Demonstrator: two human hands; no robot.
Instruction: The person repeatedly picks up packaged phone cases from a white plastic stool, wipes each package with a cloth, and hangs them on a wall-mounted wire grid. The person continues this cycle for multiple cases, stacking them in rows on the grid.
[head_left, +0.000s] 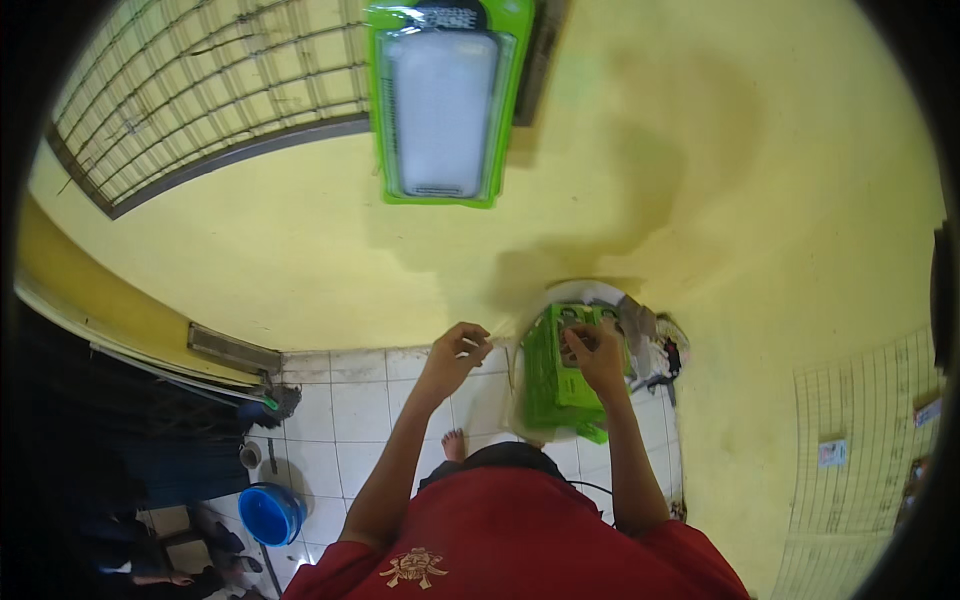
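Note:
My left hand [460, 352] is raised over the tiled floor, its fingers curled toward the thumb. A faint thin line runs near its fingertips, too fine to name. My right hand [596, 358] is bent in a pinch above a stack of green packages [545, 385]; whatever it may hold is too small to make out. Higher up, at the wire mesh's right end, hangs a green-edged phone case package [445, 115] with a pale case behind its clear front. Neither hand touches it.
A wire mesh [250, 70] is fixed to the yellow wall. Beside the green stack lie crumpled bags [650, 345]. A blue bucket [271, 515] stands on the floor at lower left, by a dark curtain [150, 420]. Another wire grid [860, 440] is at right.

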